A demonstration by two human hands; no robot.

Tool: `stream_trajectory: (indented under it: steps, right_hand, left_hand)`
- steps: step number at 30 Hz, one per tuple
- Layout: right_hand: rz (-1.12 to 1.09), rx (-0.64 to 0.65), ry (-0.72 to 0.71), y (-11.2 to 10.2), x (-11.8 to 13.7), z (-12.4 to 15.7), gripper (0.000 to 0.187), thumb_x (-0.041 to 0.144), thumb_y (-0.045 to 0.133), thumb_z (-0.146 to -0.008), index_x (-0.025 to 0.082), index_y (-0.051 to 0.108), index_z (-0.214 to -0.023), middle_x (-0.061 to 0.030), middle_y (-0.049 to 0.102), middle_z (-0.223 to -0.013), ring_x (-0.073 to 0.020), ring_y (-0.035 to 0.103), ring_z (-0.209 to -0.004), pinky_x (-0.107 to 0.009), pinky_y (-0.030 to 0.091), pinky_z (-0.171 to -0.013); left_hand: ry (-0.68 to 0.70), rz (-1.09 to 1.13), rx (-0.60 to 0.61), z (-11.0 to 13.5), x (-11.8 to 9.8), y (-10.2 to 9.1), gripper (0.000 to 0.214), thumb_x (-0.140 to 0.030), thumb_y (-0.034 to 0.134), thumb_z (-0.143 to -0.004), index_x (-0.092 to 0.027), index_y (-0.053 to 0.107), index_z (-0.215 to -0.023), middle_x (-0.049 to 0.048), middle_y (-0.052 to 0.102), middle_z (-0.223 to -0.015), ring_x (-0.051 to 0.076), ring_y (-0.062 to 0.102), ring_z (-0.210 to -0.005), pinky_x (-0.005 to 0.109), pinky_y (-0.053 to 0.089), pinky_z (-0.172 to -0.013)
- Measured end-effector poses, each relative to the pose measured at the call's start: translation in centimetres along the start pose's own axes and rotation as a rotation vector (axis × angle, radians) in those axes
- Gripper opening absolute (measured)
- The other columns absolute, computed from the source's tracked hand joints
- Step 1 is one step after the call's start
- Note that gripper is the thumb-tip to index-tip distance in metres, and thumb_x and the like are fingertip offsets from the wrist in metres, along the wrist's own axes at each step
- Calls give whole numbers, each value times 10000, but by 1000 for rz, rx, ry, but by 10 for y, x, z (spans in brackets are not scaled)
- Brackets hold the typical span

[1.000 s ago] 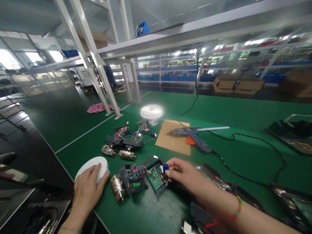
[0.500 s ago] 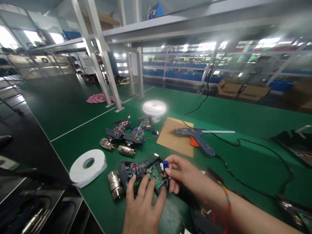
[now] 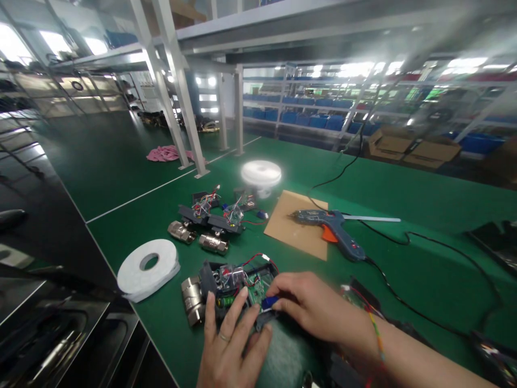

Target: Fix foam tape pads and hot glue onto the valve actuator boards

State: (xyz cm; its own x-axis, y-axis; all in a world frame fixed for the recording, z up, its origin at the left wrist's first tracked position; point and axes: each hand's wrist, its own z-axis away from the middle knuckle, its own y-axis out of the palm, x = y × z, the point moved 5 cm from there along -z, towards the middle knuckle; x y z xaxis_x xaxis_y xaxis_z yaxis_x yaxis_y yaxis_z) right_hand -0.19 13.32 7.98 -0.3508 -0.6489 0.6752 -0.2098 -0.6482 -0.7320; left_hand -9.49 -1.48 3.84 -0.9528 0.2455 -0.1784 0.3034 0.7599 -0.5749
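Between thumb and fingertips, my right hand [image 3: 307, 303] pinches a small blue block [image 3: 269, 303], held low over the green circuit board [image 3: 256, 289]. The board sits inside an open dark grey valve-actuator housing [image 3: 209, 280], with wires and a clear plastic part beside it. A metal valve body [image 3: 192, 302] is joined to the housing's left end. My left hand [image 3: 236, 345] reaches over the near side, fingers spread, fingertips at the housing's edge. A red wire with a white connector [image 3: 265, 257] arcs over the far side. Fingers hide part of the board and block.
A white tape roll [image 3: 149, 269] lies left. Behind are two similar valve assemblies [image 3: 214, 243]. A glue gun [image 3: 329, 222] rests on cardboard [image 3: 278, 229], its black cord [image 3: 388, 285] trailing right. Metal shelf posts [image 3: 181, 91] stand at the back; more dark parts lie near my right forearm.
My right hand has lowered the blue block from above the housing's far side down to the board, and the block has turned. My left hand has shifted slightly down and left.
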Motion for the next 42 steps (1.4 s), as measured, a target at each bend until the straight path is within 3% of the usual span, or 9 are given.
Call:
stream_trajectory:
  steps: [3, 7, 15, 26, 32, 37, 42]
  right_hand:
    - [9, 16, 2, 3, 1, -1, 105, 104, 677, -866, 192, 707, -916, 3, 720, -856, -143, 649, -785, -215, 419, -703]
    - [46, 29, -2, 7, 1, -2, 104, 128, 689, -859, 205, 714, -925, 10, 728, -862, -141, 659, -787, -208, 419, -693]
    - [201, 103, 17, 17, 8, -2, 89, 206, 665, -878, 246, 717, -938, 12, 756, -876, -176, 692, -809, -236, 407, -660]
    - [211, 200, 74, 26, 5, -9, 172, 177, 631, -884, 267, 773, -920, 0, 762, -889, -192, 701, -862, -239, 462, -739]
    - [181, 195, 90, 25, 1, -17, 162, 132, 663, -849, 244, 774, -886, 5, 741, -899, -167, 686, -860, -216, 464, -737]
    - [185, 162, 93, 20, 4, -8, 127, 143, 648, -859, 223, 716, -930, -5, 731, -925, -182, 671, -867, -252, 464, -750]
    - [354, 125, 12, 16, 12, 5, 34, 169, 599, -871, 196, 619, -877, -49, 679, -952, -210, 628, -829, -310, 447, -705]
  left_hand:
    - [-22, -8, -15, 0, -2, -1, 315, -50, 470, -949, -210, 740, -978, 107, 711, -1135, 277, 503, -1352, 647, 212, -1195]
    - [-63, -76, -61, -1, -4, -4, 303, -59, 494, -949, -234, 740, -920, 80, 697, -983, 236, 447, -1400, 585, 204, -1220]
    - [-125, -64, -108, 4, -4, -5, 239, -146, 539, -975, -222, 713, -829, -4, 750, -866, 203, 509, -1349, 609, 121, -1240]
    - [-117, -69, -133, 4, -4, -3, 290, -140, 460, -1010, -194, 734, -935, -13, 752, -861, 199, 595, -1244, 607, 136, -1238]
    - [-28, -124, -92, 0, -3, 0, 325, -108, 411, -1012, -155, 733, -1007, 43, 759, -990, 222, 463, -1386, 590, 140, -1243]
    - [28, -129, -101, -1, -2, 2, 316, -93, 417, -1007, -123, 727, -961, 57, 764, -989, 249, 458, -1389, 613, 126, -1240]
    - [4, -108, -98, 2, 0, 7, 283, -120, 449, -1004, -121, 730, -973, 60, 759, -1023, 263, 536, -1319, 631, 136, -1234]
